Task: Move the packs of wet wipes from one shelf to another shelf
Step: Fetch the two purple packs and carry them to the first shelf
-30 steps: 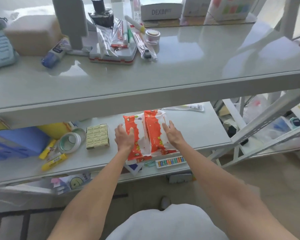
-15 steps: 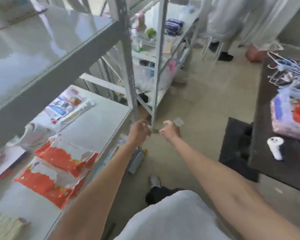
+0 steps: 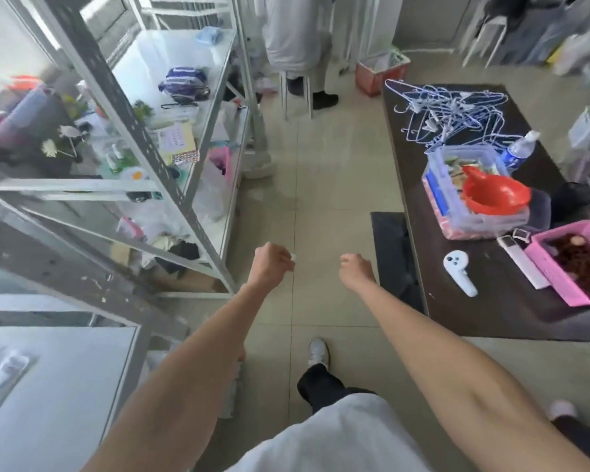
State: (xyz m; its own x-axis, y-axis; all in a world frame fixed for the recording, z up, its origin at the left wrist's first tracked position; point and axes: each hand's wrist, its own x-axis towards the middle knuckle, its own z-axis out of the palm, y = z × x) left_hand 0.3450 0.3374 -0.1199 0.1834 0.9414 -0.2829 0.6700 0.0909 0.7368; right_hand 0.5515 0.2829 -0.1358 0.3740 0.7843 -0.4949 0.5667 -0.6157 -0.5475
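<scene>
The left hand (image 3: 271,267) and the right hand (image 3: 356,271) both hang with fingers loosely curled under, and neither holds anything that can be made out. A pale speck just beside the left fingers is too small to identify. Both hands are knuckles-up over the tiled floor (image 3: 321,185), side by side with a gap between them. The forearms are bare and reach forward from the bottom of the view, the left one passing close by the corner of the near shelf (image 3: 65,386). No pack of wet wipes can be picked out, so neither its heading nor its long axis can be told. The only candidate is a blurred strip of packaging (image 3: 6,369) lying on that white shelf at the left edge, cut off by the frame. Past it stands a metal shelving unit (image 3: 198,185) crowded with smeared, unreadable items. On the right a dark table (image 3: 491,301) carries a white controller (image 3: 458,272), a pink basket (image 3: 559,284), a red funnel (image 3: 494,194) on a clear box, and a tangle of wire hangers (image 3: 447,110). One white shoe (image 3: 318,350) shows below the hands.
</scene>
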